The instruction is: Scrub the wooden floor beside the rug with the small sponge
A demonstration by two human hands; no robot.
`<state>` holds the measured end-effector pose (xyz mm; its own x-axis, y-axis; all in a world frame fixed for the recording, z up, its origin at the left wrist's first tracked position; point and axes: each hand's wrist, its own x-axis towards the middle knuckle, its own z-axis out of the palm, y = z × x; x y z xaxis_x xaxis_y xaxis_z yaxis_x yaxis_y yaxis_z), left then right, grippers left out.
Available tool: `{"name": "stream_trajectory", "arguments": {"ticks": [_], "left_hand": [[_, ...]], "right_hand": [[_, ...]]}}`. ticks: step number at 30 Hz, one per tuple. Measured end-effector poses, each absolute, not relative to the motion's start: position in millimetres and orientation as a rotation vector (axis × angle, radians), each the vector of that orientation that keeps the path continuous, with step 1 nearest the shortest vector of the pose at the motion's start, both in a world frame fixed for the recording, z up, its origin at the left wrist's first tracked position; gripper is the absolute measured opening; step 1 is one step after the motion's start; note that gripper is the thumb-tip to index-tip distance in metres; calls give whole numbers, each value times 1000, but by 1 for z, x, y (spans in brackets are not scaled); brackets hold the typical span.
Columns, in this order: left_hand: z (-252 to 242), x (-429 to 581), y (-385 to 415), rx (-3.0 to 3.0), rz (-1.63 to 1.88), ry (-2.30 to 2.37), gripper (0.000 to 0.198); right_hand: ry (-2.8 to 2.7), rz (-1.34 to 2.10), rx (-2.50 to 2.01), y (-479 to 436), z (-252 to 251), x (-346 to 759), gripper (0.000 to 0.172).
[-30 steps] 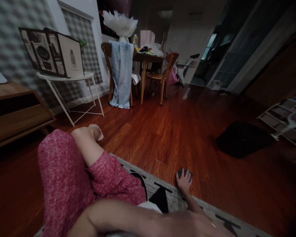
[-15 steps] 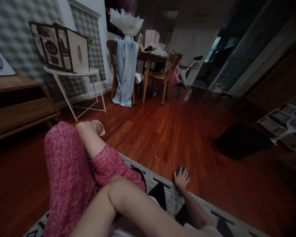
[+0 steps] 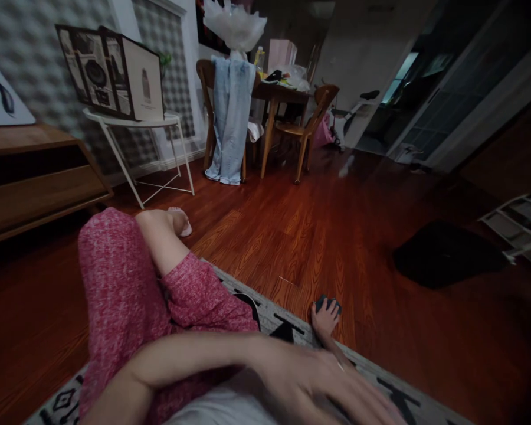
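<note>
I sit on a patterned grey rug [image 3: 383,381] with my legs in pink trousers [image 3: 124,295] folded to the left. My left hand [image 3: 331,386] reaches across my lap toward the right, fingers stretched out and smeared by motion, holding nothing. My right hand [image 3: 324,319] rests on the wooden floor at the rug's edge. Its fingers curl over a small dark object [image 3: 330,303] that I cannot name. My bare foot [image 3: 179,219] lies on the floor beyond my knee.
A white side table [image 3: 137,123] bears framed pictures [image 3: 115,71]. A wooden cabinet [image 3: 35,177] stands at left. A dining table [image 3: 283,94] with chairs and a hanging blue garment [image 3: 230,118] is at the back. A black mat [image 3: 446,254] and printed sheets [image 3: 517,218] lie right.
The view has tilted slightly. My left arm lifted with the elbow bent, then swung back across my lap to the right. My right hand stayed on the dark object.
</note>
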<state>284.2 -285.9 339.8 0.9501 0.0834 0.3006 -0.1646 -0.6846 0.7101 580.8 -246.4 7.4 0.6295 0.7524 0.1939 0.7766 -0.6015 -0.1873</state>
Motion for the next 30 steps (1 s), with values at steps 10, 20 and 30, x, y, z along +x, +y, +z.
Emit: {"name": "stream_trajectory", "arguments": {"ticks": [10,20,30], "left_hand": [[226,227,-189,2470,52,925,47],[195,226,-188,2496,-1,871,60],[327,231,-201,2256,793,572,72]], "right_hand": [[-1556,-83,-2365,-224,2,515,66],[-1453,-42,-2480,-187,15,566,62],[-1884,149,-2226,-214,10,503,62]]}}
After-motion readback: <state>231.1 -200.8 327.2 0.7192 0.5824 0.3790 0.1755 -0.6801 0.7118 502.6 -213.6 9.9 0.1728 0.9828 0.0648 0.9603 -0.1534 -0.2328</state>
